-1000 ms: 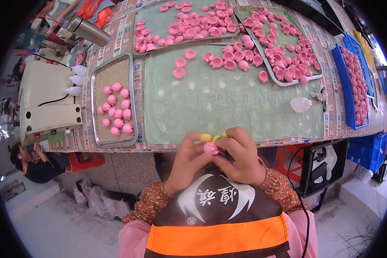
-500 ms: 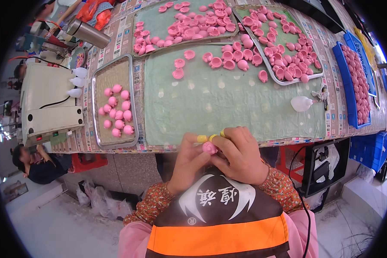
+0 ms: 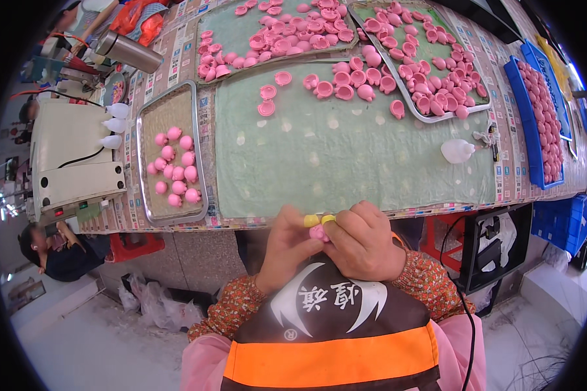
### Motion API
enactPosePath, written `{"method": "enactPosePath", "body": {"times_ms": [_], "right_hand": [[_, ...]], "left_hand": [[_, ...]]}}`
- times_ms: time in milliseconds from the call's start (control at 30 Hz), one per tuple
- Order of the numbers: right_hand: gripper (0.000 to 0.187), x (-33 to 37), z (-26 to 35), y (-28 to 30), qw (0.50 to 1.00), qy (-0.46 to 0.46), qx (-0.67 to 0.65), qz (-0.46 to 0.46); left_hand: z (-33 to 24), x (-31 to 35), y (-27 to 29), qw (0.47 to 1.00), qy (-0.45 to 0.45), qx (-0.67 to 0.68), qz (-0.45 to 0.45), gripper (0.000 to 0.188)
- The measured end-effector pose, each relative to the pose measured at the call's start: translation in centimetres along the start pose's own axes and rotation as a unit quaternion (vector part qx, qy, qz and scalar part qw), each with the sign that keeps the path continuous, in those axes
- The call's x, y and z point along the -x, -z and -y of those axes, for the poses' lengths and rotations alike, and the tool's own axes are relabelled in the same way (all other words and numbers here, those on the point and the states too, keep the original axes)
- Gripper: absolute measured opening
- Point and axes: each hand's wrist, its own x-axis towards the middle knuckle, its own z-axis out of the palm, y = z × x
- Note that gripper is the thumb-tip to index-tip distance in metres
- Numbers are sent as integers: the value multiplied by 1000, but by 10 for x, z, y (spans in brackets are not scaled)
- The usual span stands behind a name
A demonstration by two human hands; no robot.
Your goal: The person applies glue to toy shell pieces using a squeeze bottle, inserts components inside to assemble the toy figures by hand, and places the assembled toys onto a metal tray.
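Note:
Between my two hands, just off the table's front edge, is a small round pink plastic piece [image 3: 318, 233]. My left hand [image 3: 287, 242] pinches it from the left, thumb and forefinger closed on it. From the right, the closed fingers of my right hand [image 3: 362, 241] press against the same piece. Yellow finger covers [image 3: 312, 221] wrap some fingertips. Much of the piece is hidden by the fingers. Beyond my hands lies a green cloth [image 3: 359, 169], with loose pink half shells [image 3: 344, 92] along its far side.
At left stands a metal tray [image 3: 205, 140] holding several closed pink balls, beside a cream machine [image 3: 78, 153]. More pink shells fill a far tray [image 3: 209, 42] and a right tray [image 3: 430, 119]. A white squeeze bottle [image 3: 456, 151] and a blue crate [image 3: 528, 124] are at right.
Both hands, still around the pink piece, have shifted slightly, and the fingers have closed in more over it. The head view has moved a little; the table things stay in place.

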Motion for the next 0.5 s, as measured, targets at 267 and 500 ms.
{"method": "enactPosePath", "body": {"times_ms": [267,500], "right_hand": [[41,6,0,-4,1000,22,-1,-8],[39,7,-2,-4,1000,19,6,-13]], "left_hand": [[5,3,2,1000,-7,12,0,31],[2,0,-1,1000,11,-10,-8,29]]}}
